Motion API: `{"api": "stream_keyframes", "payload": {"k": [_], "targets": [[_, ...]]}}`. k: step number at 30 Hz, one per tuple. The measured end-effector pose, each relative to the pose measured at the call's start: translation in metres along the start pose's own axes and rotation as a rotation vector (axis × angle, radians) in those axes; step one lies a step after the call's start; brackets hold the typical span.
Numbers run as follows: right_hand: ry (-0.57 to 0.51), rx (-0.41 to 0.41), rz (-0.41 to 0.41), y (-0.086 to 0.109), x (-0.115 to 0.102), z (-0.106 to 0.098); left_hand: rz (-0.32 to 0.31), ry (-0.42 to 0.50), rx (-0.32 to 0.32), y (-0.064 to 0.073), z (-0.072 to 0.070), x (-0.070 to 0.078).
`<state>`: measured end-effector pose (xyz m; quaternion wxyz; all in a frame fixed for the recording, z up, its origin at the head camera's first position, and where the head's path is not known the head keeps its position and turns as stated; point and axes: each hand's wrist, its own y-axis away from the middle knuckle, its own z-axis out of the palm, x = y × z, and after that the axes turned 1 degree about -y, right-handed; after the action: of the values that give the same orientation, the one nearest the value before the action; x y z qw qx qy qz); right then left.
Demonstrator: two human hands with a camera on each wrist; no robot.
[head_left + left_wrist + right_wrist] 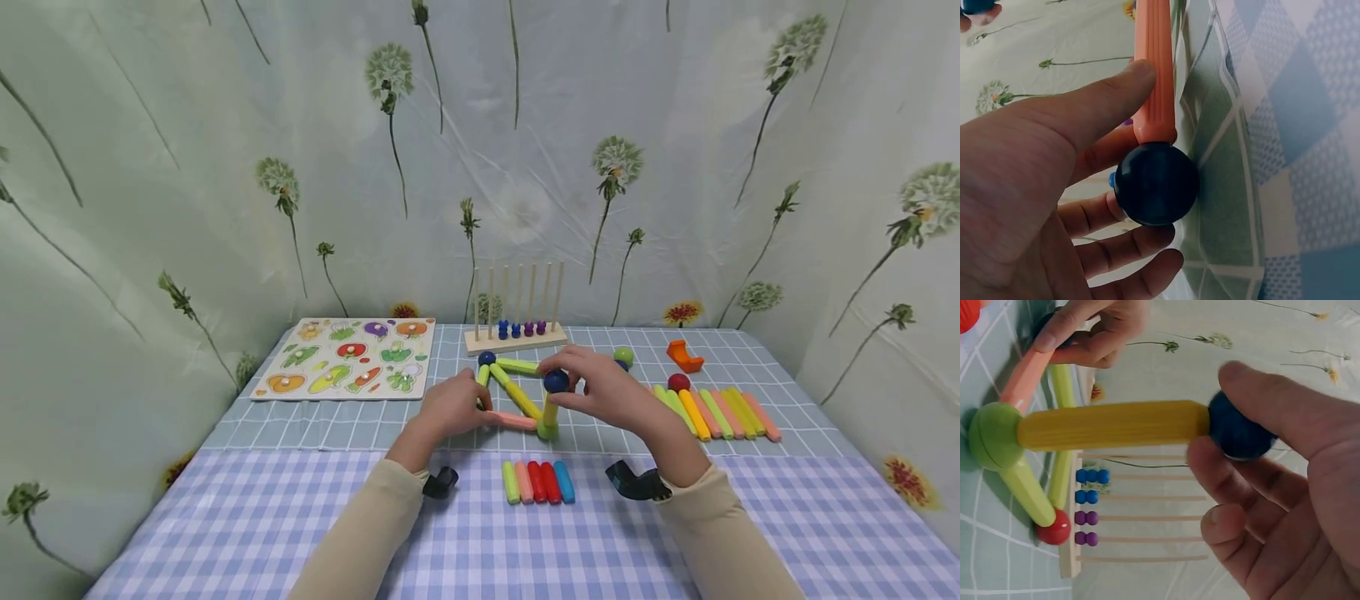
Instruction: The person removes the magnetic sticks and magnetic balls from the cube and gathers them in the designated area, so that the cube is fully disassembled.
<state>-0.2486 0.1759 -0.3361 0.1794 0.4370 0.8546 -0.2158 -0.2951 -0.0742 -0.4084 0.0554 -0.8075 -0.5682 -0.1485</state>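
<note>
My left hand pinches a pink rod between thumb and fingers, close to the dark blue ball at its end. The rod's other end meets a green ball. From that ball a yellow rod stands upright, topped by a second dark blue ball. My right hand holds this top ball between thumb and index finger. Yellow-green rods lie flat in the same structure, joined at a red ball and at another dark blue ball at the back.
Several short rods lie in a row in front. More rods, a red ball, a green ball and an orange piece are at right. A vegetable puzzle board lies left; a peg rack stands behind.
</note>
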Motion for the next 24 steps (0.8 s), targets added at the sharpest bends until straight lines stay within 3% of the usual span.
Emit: {"api": "stream_keyframes", "payload": {"k": [11,17,24], "targets": [[-0.026,0.106,0.028,-0.009,0.013,0.014,0.006,0.007,-0.006,0.002,0.001,0.006],[-0.070,0.163,0.087,-0.012,0.019,0.023,0.007,-0.026,0.000,0.003,0.002,0.006],[-0.089,0.226,0.132,-0.015,0.022,0.032,-0.001,0.017,-0.015,0.002,0.001,0.007]]}}
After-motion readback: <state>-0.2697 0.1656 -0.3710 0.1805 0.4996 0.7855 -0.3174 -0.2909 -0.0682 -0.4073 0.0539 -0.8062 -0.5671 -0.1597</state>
